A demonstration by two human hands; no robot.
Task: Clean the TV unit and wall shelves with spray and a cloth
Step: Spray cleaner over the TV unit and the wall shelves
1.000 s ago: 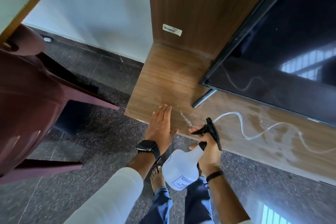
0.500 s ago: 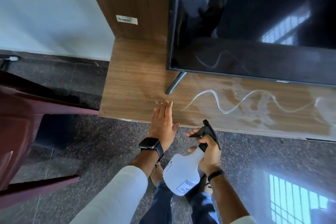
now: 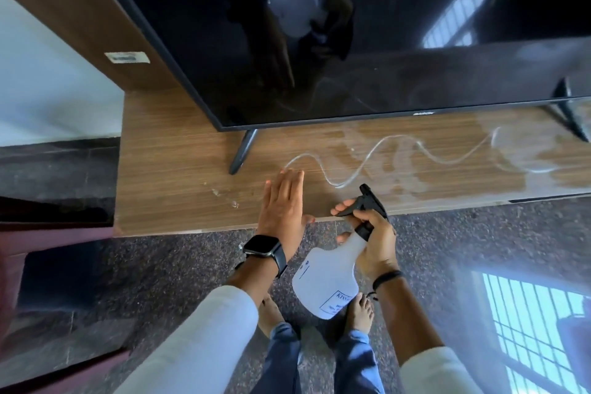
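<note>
The spray bottle (image 3: 329, 278) sits low in the centre of the frame, held off the front edge of the TV unit (image 3: 179, 198) with its black nozzle tipped toward the wood. The right hand (image 3: 372, 233) wraps its fingers round the bottle's neck and trigger. The left hand (image 3: 283, 205) lies flat on the unit's top just left of it, fingers straight and together, palm down. A wavy wet line (image 3: 396, 157) and damp patches run toward the right of the frame, under the television (image 3: 319, 41). This looks like the spraying step, with much of the top already wetted. No cloth is in view, so the next move probably calls for fetching one and wiping along the wet streak, steering round the television's foot (image 3: 243, 150).
</note>
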